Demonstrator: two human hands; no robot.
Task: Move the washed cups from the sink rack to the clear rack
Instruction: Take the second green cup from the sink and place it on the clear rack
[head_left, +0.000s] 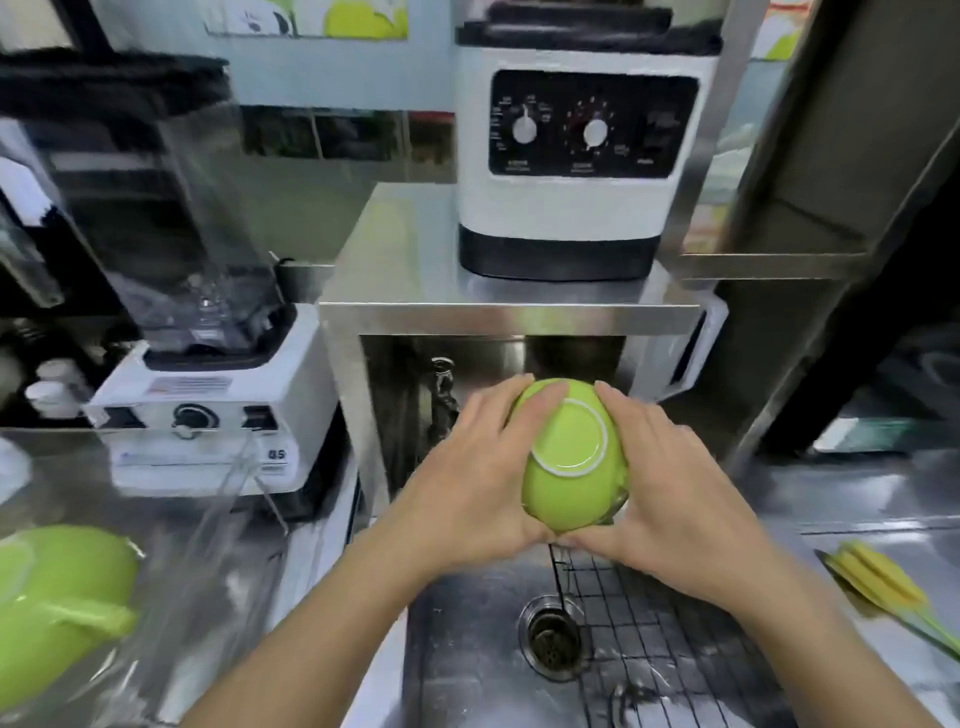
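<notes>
A lime-green cup (569, 457) hangs upside down over the steel sink (467, 649), its white-ringed base facing me. My left hand (475, 478) clasps its left side and my right hand (660, 483) its right side, thumbs meeting under the rim. Below lies the black wire sink rack (670, 639), with nothing on the part that shows. At the lower left a second green cup (57, 608) with a handle lies upside down inside the clear rack (218, 519).
A white blender (208, 410) with a clear jar stands left of the sink. A white dial appliance (582, 150) sits on the steel shelf (509, 312) above the tap (441, 395). A yellow-green brush (883, 582) lies on the right counter. The drain (553, 634) sits mid-sink.
</notes>
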